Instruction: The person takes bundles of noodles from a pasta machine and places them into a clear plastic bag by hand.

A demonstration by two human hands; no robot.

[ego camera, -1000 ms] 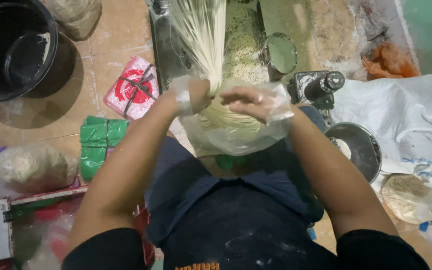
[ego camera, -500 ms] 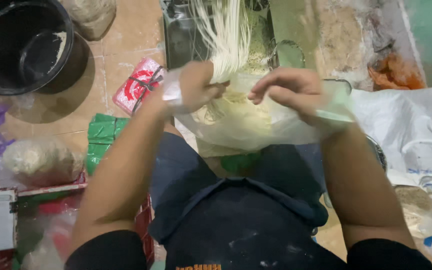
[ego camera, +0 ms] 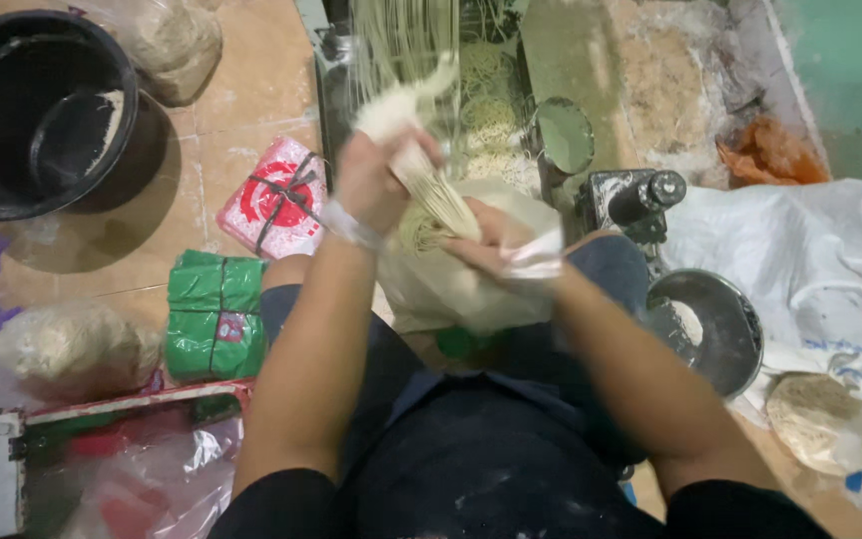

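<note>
Noodles are hanging down from the machine at the far edge of the floor, and I am gathering them into a bundle over my lap. My left hand is closing tight around the top of the strands, with the loose pale end sticking out above the fist. My right hand is clamping on the rim of the clear plastic bag, keeping its mouth open just under the bundle.

Compared with half a second ago, the left hand is now sitting higher and nearer to the machine, and the strands between both hands are looking shorter and more pulled together. The right hand, which was far out to the right side before, is now close under the left one. I am judging from this that the portion is going down into the bag, where a coil of noodles is already lying.

Around me on the floor, a black bucket is standing at the far left corner, a red packet and a green packet are lying just beside my left arm, and a metal bowl is resting near my right knee, beside a white sack.
</note>
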